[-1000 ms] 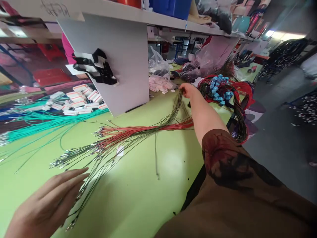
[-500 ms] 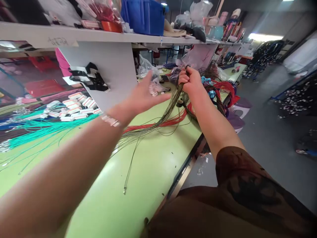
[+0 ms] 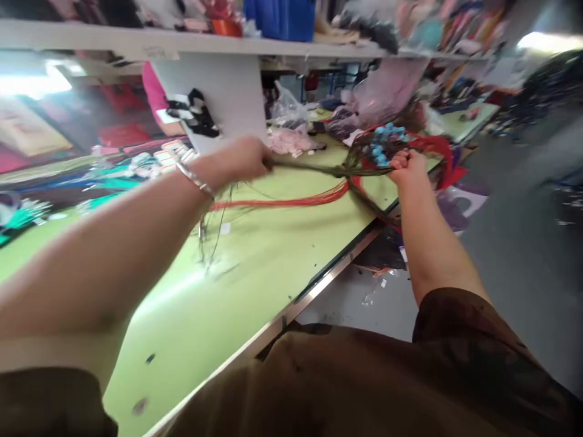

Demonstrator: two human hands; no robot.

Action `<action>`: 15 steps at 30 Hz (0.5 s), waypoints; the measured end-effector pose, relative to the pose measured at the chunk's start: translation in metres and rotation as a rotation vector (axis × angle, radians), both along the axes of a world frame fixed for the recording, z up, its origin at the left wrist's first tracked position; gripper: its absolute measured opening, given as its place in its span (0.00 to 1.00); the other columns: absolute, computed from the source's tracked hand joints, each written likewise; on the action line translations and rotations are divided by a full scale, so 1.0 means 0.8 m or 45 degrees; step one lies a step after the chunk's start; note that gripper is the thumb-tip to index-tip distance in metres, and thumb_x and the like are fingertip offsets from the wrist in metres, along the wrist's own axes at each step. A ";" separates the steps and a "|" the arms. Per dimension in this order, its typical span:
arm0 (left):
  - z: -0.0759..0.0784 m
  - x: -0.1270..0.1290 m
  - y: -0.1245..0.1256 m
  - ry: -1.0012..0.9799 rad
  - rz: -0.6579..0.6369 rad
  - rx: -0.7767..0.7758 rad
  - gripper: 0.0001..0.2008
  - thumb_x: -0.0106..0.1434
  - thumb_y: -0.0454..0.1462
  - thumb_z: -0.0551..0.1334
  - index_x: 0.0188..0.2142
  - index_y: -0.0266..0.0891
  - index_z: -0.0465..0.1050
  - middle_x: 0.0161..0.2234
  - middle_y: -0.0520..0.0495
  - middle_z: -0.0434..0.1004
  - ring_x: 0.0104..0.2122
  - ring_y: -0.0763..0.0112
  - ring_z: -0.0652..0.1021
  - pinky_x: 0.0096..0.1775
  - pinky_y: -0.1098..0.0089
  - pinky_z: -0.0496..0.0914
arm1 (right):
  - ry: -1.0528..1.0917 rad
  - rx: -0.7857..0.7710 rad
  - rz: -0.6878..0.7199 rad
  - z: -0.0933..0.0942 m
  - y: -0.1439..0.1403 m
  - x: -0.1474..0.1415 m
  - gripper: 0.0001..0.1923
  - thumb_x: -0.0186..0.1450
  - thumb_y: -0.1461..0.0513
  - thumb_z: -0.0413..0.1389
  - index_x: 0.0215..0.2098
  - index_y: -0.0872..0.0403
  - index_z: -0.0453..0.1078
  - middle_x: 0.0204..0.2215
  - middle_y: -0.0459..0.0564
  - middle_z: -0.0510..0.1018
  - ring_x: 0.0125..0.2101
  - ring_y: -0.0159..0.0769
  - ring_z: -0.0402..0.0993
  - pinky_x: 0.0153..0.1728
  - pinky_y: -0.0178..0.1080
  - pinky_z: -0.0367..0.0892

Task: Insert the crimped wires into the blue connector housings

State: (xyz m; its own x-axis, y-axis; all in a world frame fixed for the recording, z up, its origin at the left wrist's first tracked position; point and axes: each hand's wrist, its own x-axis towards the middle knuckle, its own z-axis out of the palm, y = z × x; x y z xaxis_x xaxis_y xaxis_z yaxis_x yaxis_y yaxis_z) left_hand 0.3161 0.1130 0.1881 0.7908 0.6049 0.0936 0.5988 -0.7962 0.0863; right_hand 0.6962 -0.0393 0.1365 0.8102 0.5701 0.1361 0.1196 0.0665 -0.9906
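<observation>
Left hand (image 3: pixel 243 159) and right hand (image 3: pixel 407 167) each grip the dark wire bundle (image 3: pixel 319 170), stretched between them.

We see the wire bundle (image 3: pixel 319 170) stretched between our left hand (image 3: pixel 241 159) at ten o'clock and our right hand (image 3: pixel 407 170) at one o'clock, above the table (image 3: pixel 255 285). A second wire bunch (image 3: pixel 291 200) lies on the table just below it. Behind, at twelve o'clock, a panel (image 3: pixel 218 85) stands under the shelf (image 3: pixel 136 42).
</observation>
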 end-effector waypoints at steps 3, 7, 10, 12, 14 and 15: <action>0.045 -0.066 0.016 0.032 0.328 0.361 0.33 0.65 0.48 0.43 0.47 0.22 0.75 0.46 0.47 0.78 0.55 0.53 0.74 0.50 0.51 0.68 | 0.048 -0.022 0.066 -0.021 0.019 -0.014 0.23 0.73 0.59 0.38 0.19 0.47 0.43 0.18 0.36 0.41 0.22 0.31 0.29 0.26 0.42 0.38; 0.061 -0.139 0.023 0.222 0.329 0.466 0.43 0.59 0.51 0.34 0.44 0.18 0.75 0.45 0.47 0.77 0.57 0.45 0.69 0.47 0.44 0.65 | 0.146 -0.009 0.008 -0.037 0.040 -0.028 0.26 0.74 0.63 0.33 0.17 0.48 0.48 0.17 0.38 0.46 0.18 0.27 0.35 0.26 0.44 0.41; 0.030 -0.192 0.011 0.227 0.359 0.418 0.37 0.63 0.51 0.40 0.41 0.21 0.76 0.34 0.51 0.79 0.50 0.57 0.78 0.47 0.46 0.68 | -0.015 -0.169 -0.039 -0.055 0.046 -0.019 0.28 0.74 0.63 0.35 0.15 0.48 0.47 0.16 0.39 0.48 0.16 0.26 0.39 0.24 0.44 0.45; -0.013 -0.220 -0.014 0.242 0.147 0.465 0.23 0.68 0.43 0.48 0.38 0.28 0.77 0.28 0.52 0.77 0.42 0.68 0.81 0.53 0.47 0.67 | -0.283 -0.401 0.047 -0.074 0.047 -0.011 0.28 0.72 0.63 0.40 0.13 0.48 0.50 0.15 0.42 0.54 0.15 0.25 0.43 0.23 0.45 0.49; -0.068 -0.240 -0.051 0.288 -0.101 0.483 0.14 0.67 0.33 0.52 0.38 0.35 0.77 0.25 0.51 0.76 0.33 0.71 0.80 0.54 0.53 0.69 | -0.508 -0.544 0.074 -0.095 0.048 -0.008 0.27 0.71 0.61 0.48 0.12 0.49 0.55 0.15 0.49 0.62 0.15 0.25 0.49 0.22 0.45 0.51; -0.096 -0.247 -0.072 0.295 -0.191 0.435 0.15 0.68 0.32 0.51 0.43 0.37 0.77 0.27 0.49 0.77 0.32 0.69 0.79 0.52 0.55 0.71 | -0.602 -0.555 0.048 -0.106 0.048 -0.009 0.26 0.70 0.60 0.51 0.12 0.50 0.58 0.15 0.53 0.65 0.15 0.26 0.53 0.22 0.46 0.53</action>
